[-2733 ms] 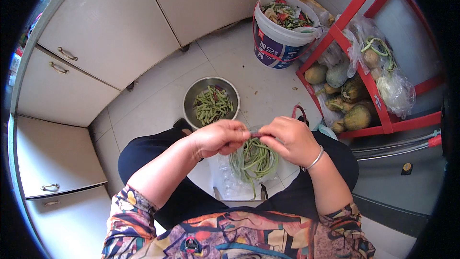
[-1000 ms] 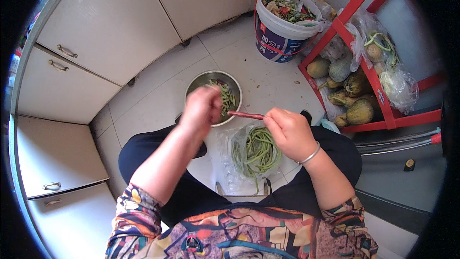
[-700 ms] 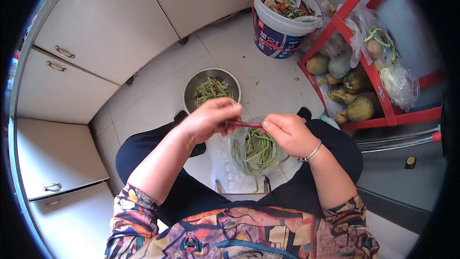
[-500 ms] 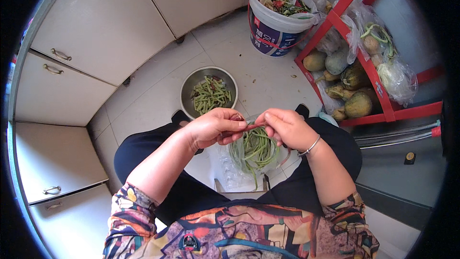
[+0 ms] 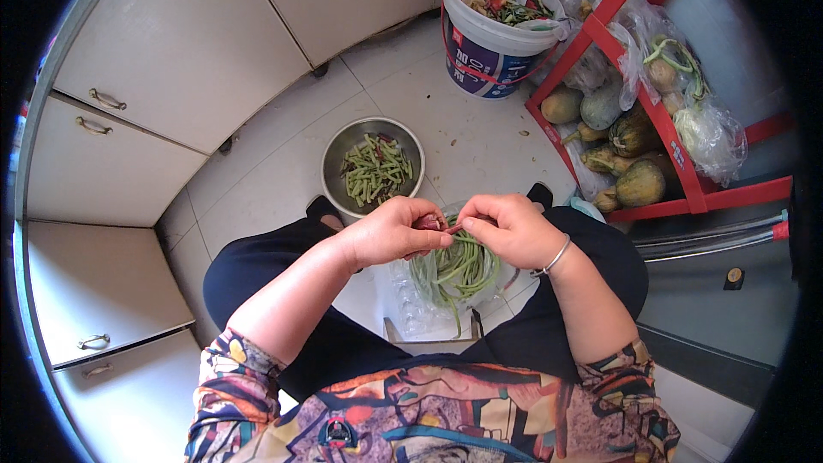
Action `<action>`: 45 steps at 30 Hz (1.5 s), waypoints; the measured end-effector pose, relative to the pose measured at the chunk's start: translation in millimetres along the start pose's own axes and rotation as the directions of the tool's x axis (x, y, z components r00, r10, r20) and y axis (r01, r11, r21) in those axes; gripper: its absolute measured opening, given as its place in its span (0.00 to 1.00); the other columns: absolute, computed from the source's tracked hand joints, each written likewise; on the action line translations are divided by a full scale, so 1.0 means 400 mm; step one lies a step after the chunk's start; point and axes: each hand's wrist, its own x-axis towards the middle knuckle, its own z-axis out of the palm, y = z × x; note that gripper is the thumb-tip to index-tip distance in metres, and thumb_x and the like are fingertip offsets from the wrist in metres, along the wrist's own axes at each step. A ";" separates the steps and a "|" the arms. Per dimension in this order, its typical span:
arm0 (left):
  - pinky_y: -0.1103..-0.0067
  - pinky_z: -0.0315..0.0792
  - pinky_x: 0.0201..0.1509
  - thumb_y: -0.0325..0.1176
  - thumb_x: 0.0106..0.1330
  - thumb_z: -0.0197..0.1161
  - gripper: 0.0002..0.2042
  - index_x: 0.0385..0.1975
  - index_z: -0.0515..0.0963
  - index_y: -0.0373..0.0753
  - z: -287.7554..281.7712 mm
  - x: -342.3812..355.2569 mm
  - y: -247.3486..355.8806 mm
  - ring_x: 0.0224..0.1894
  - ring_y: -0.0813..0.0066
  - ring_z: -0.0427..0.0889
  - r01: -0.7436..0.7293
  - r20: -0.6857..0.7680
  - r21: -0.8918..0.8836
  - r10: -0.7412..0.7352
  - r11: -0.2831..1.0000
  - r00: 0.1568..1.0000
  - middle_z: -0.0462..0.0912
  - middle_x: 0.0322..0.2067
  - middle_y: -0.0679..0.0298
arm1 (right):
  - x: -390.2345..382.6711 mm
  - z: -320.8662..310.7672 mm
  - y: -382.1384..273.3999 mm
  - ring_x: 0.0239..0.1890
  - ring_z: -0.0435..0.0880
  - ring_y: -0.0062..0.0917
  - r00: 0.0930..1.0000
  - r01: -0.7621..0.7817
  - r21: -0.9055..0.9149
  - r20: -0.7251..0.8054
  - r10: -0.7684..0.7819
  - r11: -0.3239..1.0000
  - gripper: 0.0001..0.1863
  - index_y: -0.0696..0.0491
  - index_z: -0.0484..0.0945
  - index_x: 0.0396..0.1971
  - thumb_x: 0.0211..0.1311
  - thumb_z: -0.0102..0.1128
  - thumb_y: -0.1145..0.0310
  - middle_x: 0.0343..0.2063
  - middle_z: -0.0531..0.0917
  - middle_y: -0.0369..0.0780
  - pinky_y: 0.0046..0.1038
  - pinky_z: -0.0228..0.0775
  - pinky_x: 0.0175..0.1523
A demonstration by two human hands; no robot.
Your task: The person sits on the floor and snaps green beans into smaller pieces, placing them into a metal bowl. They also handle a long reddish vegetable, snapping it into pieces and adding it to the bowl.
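A thin reddish-purple long bean point(image 5: 454, 229) spans the small gap between my two hands. My left hand point(image 5: 390, 233) is closed on it, with thumb stretched along and more reddish pieces showing inside the curled fingers. Opposite, my right hand point(image 5: 513, 230) pinches the bean between thumb and fingers; a bracelet circles that wrist. Just beneath the hands, a clear plastic bag point(image 5: 410, 309) holds long green beans point(image 5: 463, 270), partly hidden by my fingers. Beyond my left hand stands a round metal bowl point(image 5: 332, 173) with short green bean pieces and some dark reddish ones point(image 5: 377, 167).
A white bucket point(image 5: 493, 64) of vegetable scraps stands at the far right. Beside it a red rack point(image 5: 591, 30) holds squashes point(image 5: 639, 184) and bagged vegetables point(image 5: 707, 141). Pale cabinets point(image 5: 171, 51) line the left. My bent legs flank the bag; scraps dot the tiled floor.
My hands have drawn closer, so less of the bean shows between them. Reddish pieces now show more plainly in my left hand. The bowl and bag stay put.
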 end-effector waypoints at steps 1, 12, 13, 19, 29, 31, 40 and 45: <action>0.86 0.60 0.20 0.34 0.60 0.62 0.08 0.31 0.74 0.37 0.002 0.003 -0.006 0.18 0.87 0.66 -0.060 -0.024 0.053 0.061 0.997 0.998 0.70 0.18 0.73 | 0.001 0.003 0.004 0.20 0.71 0.16 0.999 0.044 -0.044 -0.013 -0.045 0.998 0.10 0.57 0.77 0.30 0.58 0.55 0.65 0.15 0.74 0.35 0.24 0.64 0.27; 0.86 0.66 0.19 0.37 0.68 0.51 0.09 0.30 0.70 0.39 -0.085 0.035 -0.037 0.17 0.81 0.71 -0.392 -0.476 -0.603 0.080 0.695 0.876 0.75 0.21 0.65 | 0.011 0.034 -0.010 0.15 0.61 0.06 0.946 -0.313 0.684 0.162 0.280 0.659 0.14 0.53 0.74 0.32 0.67 0.47 0.58 0.18 0.67 0.25 0.13 0.63 0.23; 0.86 0.68 0.20 0.38 0.68 0.51 0.09 0.30 0.70 0.40 -0.089 0.038 -0.047 0.18 0.81 0.72 -0.381 -0.492 -0.628 0.033 0.678 0.870 0.75 0.21 0.65 | 0.011 0.028 -0.012 0.15 0.60 0.06 0.945 -0.312 0.680 0.152 0.289 0.664 0.14 0.53 0.74 0.32 0.67 0.46 0.58 0.18 0.68 0.25 0.13 0.63 0.23; 0.82 0.77 0.27 0.39 0.67 0.52 0.10 0.31 0.71 0.39 -0.169 0.043 -0.130 0.25 0.75 0.79 -0.400 -0.545 -0.685 -0.064 0.609 0.836 0.80 0.28 0.61 | 0.005 0.009 0.000 0.16 0.62 0.06 0.955 -0.284 0.698 0.145 0.258 0.657 0.14 0.54 0.73 0.33 0.68 0.45 0.59 0.19 0.68 0.26 0.13 0.65 0.24; 0.63 0.65 0.56 0.51 0.63 0.53 0.28 0.55 0.63 0.37 -0.250 0.074 -0.170 0.56 0.60 0.68 -0.299 -0.620 -0.670 -0.290 0.680 0.729 0.71 0.50 0.50 | 0.005 0.007 0.021 0.26 0.75 0.15 0.970 -0.181 0.863 0.078 0.229 0.471 0.10 0.56 0.71 0.38 0.67 0.46 0.65 0.28 0.76 0.34 0.22 0.75 0.34; 0.65 0.66 0.52 0.50 0.61 0.57 0.31 0.59 0.59 0.38 -0.240 0.073 -0.160 0.58 0.61 0.64 -0.204 -0.634 -0.583 -0.284 0.786 0.719 0.66 0.55 0.54 | 0.010 0.008 0.025 0.30 0.78 0.19 0.970 -0.191 0.891 0.107 0.220 0.412 0.09 0.56 0.71 0.38 0.67 0.46 0.66 0.31 0.77 0.36 0.26 0.76 0.38; 0.87 0.67 0.35 0.34 0.63 0.58 0.08 0.35 0.76 0.36 0.005 0.041 0.008 0.31 0.86 0.73 -0.154 -0.301 0.083 0.172 0.985 0.938 0.78 0.30 0.69 | 0.014 0.011 0.023 0.45 0.77 0.24 0.977 -0.144 0.959 0.099 0.189 0.244 0.08 0.54 0.72 0.40 0.65 0.49 0.68 0.39 0.78 0.38 0.35 0.68 0.49; 0.83 0.72 0.39 0.29 0.61 0.60 0.09 0.38 0.76 0.32 0.070 0.085 -0.021 0.36 0.81 0.78 -0.282 -0.264 -0.061 0.257 0.957 0.930 0.80 0.33 0.64 | 0.026 0.036 0.033 0.43 0.76 0.22 0.991 -0.086 0.972 0.060 0.122 0.218 0.10 0.54 0.72 0.42 0.65 0.49 0.68 0.39 0.78 0.37 0.31 0.67 0.49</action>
